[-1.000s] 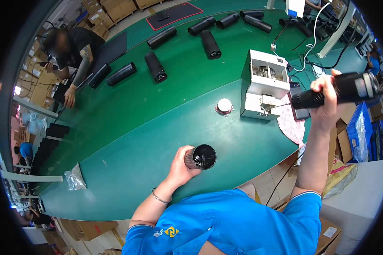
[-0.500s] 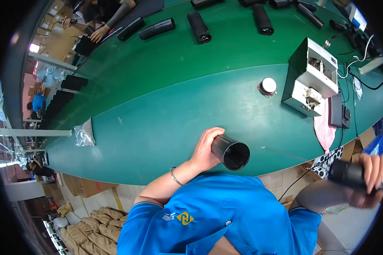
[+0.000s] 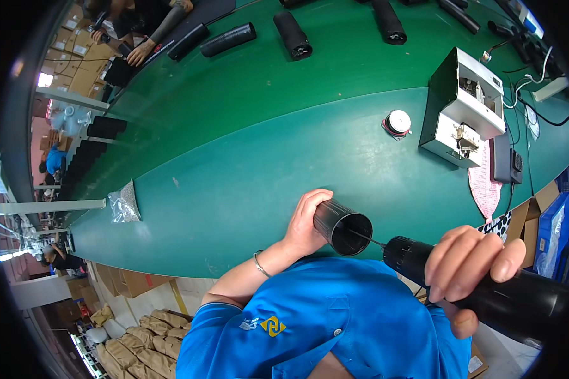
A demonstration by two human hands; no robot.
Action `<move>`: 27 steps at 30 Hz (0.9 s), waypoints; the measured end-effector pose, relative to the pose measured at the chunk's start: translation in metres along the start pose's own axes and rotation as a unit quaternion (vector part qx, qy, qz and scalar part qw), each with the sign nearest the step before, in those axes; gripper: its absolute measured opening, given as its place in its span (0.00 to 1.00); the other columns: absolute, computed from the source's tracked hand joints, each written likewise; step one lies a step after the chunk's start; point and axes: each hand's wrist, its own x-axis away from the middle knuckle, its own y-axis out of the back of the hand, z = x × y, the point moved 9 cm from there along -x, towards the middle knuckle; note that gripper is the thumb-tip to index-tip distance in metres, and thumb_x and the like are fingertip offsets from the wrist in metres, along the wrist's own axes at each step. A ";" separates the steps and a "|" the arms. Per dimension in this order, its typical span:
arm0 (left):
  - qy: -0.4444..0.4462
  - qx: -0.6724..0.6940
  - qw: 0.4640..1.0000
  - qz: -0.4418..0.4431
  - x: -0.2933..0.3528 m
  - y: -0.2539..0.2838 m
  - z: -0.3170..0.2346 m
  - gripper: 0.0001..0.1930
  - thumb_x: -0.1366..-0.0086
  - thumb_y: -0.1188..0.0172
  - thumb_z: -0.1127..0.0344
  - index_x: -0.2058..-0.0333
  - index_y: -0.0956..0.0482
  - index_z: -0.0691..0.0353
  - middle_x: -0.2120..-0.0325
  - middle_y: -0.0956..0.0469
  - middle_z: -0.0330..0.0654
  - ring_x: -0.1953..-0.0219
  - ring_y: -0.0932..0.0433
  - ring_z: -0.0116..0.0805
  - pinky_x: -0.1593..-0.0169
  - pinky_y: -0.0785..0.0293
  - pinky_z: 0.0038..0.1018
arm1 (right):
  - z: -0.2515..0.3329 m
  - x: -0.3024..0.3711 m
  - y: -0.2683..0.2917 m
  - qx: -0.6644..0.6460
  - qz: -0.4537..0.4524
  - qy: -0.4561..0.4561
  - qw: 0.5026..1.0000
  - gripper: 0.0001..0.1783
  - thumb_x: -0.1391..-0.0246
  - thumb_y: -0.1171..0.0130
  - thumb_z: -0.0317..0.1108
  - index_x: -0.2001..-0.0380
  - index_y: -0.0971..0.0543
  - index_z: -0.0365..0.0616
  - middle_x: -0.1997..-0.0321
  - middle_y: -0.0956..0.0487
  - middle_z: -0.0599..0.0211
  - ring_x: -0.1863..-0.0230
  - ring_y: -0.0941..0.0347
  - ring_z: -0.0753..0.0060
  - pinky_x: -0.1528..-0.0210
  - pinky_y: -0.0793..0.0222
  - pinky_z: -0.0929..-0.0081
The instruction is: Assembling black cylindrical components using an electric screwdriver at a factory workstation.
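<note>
My left hand (image 3: 306,222) is wrapped round a black ribbed tube (image 3: 332,215), whose open end is turned toward my right side. My right hand (image 3: 471,268) grips a black electric screwdriver (image 3: 417,258) lying almost level. Its thin bit reaches into the mouth of the tube; where the tip ends inside is too dark to tell. Beyond the tube, on the green table (image 3: 265,170), sits a small round speaker (image 3: 397,124) with a white top and a dark rim.
A white and black machine (image 3: 464,107) stands at the right, beside a pink cloth (image 3: 483,183) and cables. Black tubes (image 3: 292,36) lie along the far side. A clear bag of small parts (image 3: 125,203) is at the left. Across the table another person's hand (image 3: 140,53) shows.
My right hand has swung in from the far right with the electric screwdriver, and its bit now enters the tube. My left hand and the tube have barely moved.
</note>
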 end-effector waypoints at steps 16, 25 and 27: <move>0.003 -0.009 1.000 0.016 -0.007 -0.004 -0.007 0.31 0.67 0.38 0.78 0.59 0.38 0.63 0.62 0.33 0.46 0.61 0.33 0.41 0.57 0.35 0.29 | -0.006 0.002 -0.002 -0.023 0.060 -0.005 0.998 0.27 0.66 0.38 0.27 0.61 0.38 0.46 0.76 0.27 0.65 0.80 0.28 0.75 0.78 0.32 0.82; 0.058 -0.022 0.998 0.030 -0.021 0.011 0.003 0.33 0.67 0.37 0.77 0.57 0.40 0.62 0.60 0.35 0.45 0.59 0.33 0.42 0.55 0.36 0.30 | 0.122 0.001 0.111 0.042 -0.159 0.187 0.968 0.22 0.58 0.50 0.26 0.56 0.38 0.39 0.77 0.35 0.71 0.80 0.39 0.80 0.72 0.43 0.84; 0.062 -0.023 0.995 0.072 -0.027 0.011 -0.001 0.34 0.67 0.36 0.77 0.56 0.39 0.63 0.60 0.34 0.46 0.59 0.33 0.41 0.55 0.36 0.29 | 0.121 -0.004 0.145 0.131 -0.167 0.150 0.966 0.18 0.56 0.53 0.26 0.59 0.36 0.38 0.77 0.36 0.67 0.75 0.41 0.79 0.69 0.48 0.83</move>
